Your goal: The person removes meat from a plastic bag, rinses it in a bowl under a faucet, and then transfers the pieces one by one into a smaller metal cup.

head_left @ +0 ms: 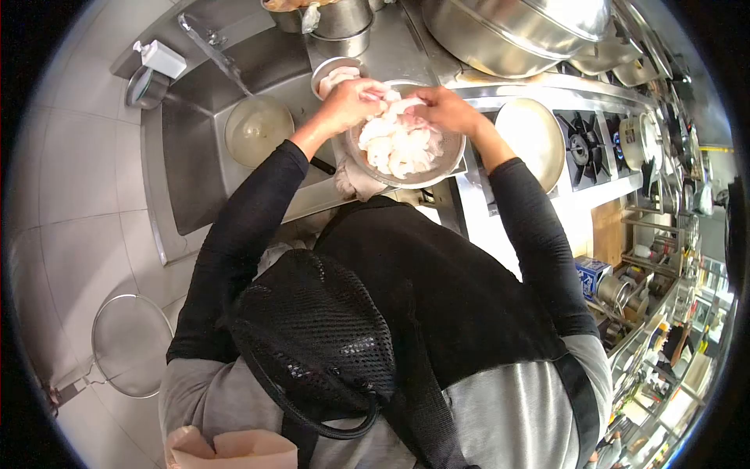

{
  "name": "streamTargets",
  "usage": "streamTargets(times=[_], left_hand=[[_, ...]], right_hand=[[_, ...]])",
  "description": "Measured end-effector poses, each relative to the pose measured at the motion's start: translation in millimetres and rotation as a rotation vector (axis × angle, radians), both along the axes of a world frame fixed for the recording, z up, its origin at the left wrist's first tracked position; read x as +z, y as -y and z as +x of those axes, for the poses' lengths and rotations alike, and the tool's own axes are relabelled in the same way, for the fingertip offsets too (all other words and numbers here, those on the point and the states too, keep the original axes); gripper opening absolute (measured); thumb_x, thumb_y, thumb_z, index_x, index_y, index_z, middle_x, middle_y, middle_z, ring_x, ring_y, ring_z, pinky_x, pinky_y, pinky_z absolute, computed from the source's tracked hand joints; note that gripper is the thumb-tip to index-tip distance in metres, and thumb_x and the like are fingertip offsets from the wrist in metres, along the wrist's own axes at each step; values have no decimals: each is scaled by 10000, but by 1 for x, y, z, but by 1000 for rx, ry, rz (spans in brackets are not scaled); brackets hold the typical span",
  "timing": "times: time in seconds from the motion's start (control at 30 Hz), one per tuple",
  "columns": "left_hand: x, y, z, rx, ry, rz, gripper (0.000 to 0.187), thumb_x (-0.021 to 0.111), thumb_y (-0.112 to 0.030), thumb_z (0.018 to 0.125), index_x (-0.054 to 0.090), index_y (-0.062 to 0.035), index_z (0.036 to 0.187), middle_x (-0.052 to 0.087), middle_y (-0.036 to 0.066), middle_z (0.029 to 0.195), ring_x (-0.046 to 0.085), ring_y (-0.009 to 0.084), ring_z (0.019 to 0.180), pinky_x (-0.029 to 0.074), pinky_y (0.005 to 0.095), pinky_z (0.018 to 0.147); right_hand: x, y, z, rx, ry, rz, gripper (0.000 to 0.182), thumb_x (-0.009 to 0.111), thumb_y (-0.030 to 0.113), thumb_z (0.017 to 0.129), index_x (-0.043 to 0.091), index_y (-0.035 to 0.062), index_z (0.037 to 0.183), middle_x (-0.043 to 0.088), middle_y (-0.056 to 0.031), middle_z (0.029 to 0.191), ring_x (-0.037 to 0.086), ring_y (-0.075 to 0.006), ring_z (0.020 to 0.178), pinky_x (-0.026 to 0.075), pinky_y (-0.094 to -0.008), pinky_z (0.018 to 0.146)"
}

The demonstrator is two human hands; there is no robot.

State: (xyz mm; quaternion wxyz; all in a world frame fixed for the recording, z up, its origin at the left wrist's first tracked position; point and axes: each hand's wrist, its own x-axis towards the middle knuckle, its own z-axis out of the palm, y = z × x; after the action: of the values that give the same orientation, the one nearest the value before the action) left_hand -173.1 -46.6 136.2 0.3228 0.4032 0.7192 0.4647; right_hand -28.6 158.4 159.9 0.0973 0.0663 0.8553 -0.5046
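Note:
A wide metal bowl (455,156) at the counter's edge holds a heap of pale, pinkish-white raw pieces (400,144), whose exact kind I cannot make out. Over its far left rim, my left hand (348,105) is closed, fingertips pinched on a pale piece (388,97). My right hand (451,111) reaches over the far right side, its fingers bent down and closed on a pinkish piece at the top of the heap. Behind my left hand stands a smaller metal bowl (317,76) with more pale pieces in it. A whitish cloth (356,181) lies against the wide bowl's near left side.
Left is a steel sink (187,184), where water from a faucet (205,43) runs into a round basin (258,131). Right are a large shallow pan (530,141) and gas burners (582,147). Large steel vessels (508,35) stand behind. A round strainer (131,344) hangs lower left.

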Motion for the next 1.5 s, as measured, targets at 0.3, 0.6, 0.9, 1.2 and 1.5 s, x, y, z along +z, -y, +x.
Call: streamTargets(times=[0.3, 0.6, 0.9, 1.2, 1.5], left_hand=[[8, -10, 7, 45, 672, 156, 246, 662, -175, 954, 613, -12, 1131, 631, 18, 975, 639, 115, 855, 545, 268, 766], [26, 9, -36, 161, 719, 324, 173, 631, -93, 941, 605, 7, 1081, 677, 98, 985, 691, 193, 852, 584, 302, 753], [2, 29, -72, 454, -849, 77, 292, 729, -141, 817, 705, -43, 1090, 711, 113, 937, 698, 193, 773, 562, 339, 713], [-49, -25, 28, 98, -502, -76, 549, 815, -318, 686, 666, -61, 1147, 703, 208, 1017, 681, 377, 946, 530, 442, 833], [-66, -56, 12, -265, -754, -292, 297, 742, -223, 665, 737, -37, 896, 709, 214, 872, 704, 366, 858, 555, 458, 757]], right_hand=[[36, -4, 3, 21, 184, -462, 274, 555, 257, 1021, 627, 12, 1119, 705, -29, 909, 611, -78, 730, 499, -227, 657], [31, -14, -1, -62, 94, -523, 204, 572, 167, 1006, 610, 7, 1126, 697, -38, 935, 611, -63, 746, 506, -207, 668], [-65, 5, -28, 129, -684, 561, 305, 659, 134, 837, 672, 160, 1140, 723, -129, 882, 695, -357, 830, 555, -399, 779], [-47, -3, -19, -44, 229, -399, 340, 678, 32, 823, 622, 96, 1152, 683, -47, 1029, 653, -151, 877, 550, -293, 753], [-2, -14, 35, -232, 172, -816, 402, 552, -27, 899, 554, 76, 1288, 635, -54, 1191, 636, -169, 1064, 561, -325, 865]])
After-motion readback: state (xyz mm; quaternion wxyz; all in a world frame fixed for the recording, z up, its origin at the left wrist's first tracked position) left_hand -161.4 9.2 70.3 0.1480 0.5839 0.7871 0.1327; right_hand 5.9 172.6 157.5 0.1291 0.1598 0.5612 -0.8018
